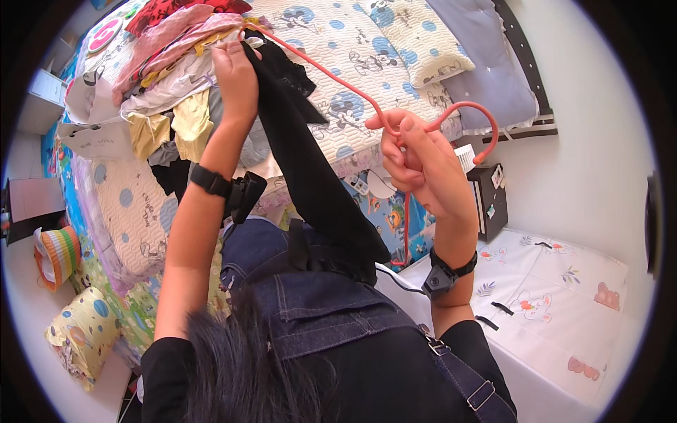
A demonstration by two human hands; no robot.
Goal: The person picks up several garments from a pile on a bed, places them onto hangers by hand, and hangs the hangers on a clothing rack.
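My right hand [418, 158] grips a coral-coloured clothes hanger [338, 79] near the base of its hook, which curves out to the right. One shoulder of the hanger stretches up and left to my left hand [236, 79]; the other hangs down below my right hand. Pinched in my left hand is a black garment [317, 180], close to that hanger end. Its long dark length drapes down to my lap. How the hanger end meets the cloth is partly hidden by my fingers.
A heap of clothes [180, 69] lies on the bed [338, 58], beside a white paper bag [98, 140]. A pillow [423, 42] rests farther back. At the right stands a white patterned storage box [560, 306]; a striped basket [61, 254] is at far left.
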